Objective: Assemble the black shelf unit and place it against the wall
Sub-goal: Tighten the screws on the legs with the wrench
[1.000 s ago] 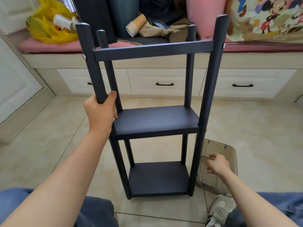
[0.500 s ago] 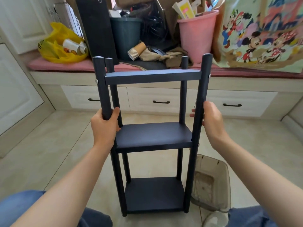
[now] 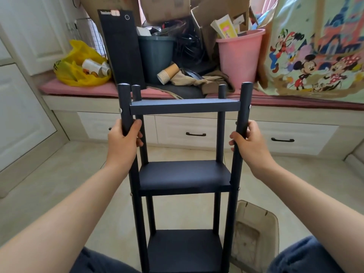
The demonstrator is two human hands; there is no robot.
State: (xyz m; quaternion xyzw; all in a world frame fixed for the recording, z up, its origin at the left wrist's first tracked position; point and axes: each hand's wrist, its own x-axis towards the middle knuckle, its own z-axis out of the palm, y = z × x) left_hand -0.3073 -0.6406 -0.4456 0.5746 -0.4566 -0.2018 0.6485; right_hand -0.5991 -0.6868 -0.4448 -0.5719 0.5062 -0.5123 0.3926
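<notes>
The black shelf unit (image 3: 184,174) stands upright on the tiled floor right in front of me, with three shelves between four round posts. My left hand (image 3: 124,141) grips the near left post just below the top shelf. My right hand (image 3: 248,141) grips the near right post at the same height. Silver screw heads show on the near posts at the top and middle shelves. The bottom shelf runs out of the frame's lower edge.
A clear plastic bin (image 3: 256,231) sits on the floor by the unit's right foot. Behind is a window bench (image 3: 275,123) with drawers, piled with a yellow bag (image 3: 78,66), a black panel (image 3: 122,50), a dark bin (image 3: 157,56), a pink bucket (image 3: 239,56) and cardboard boxes. My knees frame the bottom corners.
My right hand came up from the plastic bin and took hold of the right post. Both hands slid higher on the posts, and the view rose.
</notes>
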